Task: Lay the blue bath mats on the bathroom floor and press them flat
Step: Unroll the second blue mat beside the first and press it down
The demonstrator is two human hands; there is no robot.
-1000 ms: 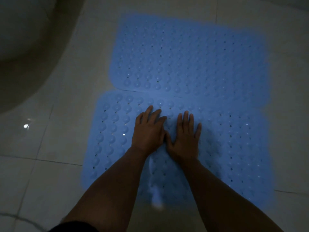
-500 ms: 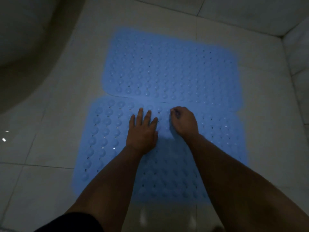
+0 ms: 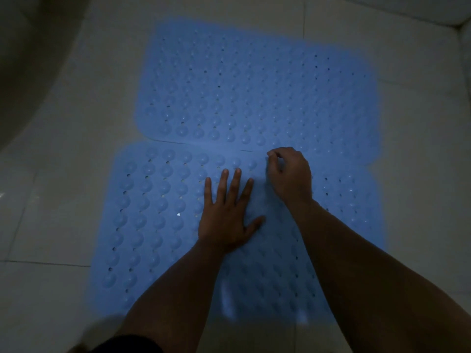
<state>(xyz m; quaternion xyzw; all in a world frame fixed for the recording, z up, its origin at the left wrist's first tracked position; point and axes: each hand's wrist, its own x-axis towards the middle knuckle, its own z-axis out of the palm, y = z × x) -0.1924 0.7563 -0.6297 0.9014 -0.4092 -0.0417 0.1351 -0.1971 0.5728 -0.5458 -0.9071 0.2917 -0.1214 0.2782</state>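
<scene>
Blue mats, two: left hand (image 3: 228,220) pressing near mat (image 3: 158,212) flat-fingered, right hand (image 3: 290,174) pinching its edge

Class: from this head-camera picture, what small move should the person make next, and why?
Probably flatten the right hand and press down: its fingers curl at the near mat's far edge beside the far mat, while the left hand already lies flat.

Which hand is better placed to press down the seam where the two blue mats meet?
Probably the right hand: its curled fingers are at the seam already. The left hand lies flat lower on the near mat.
</scene>
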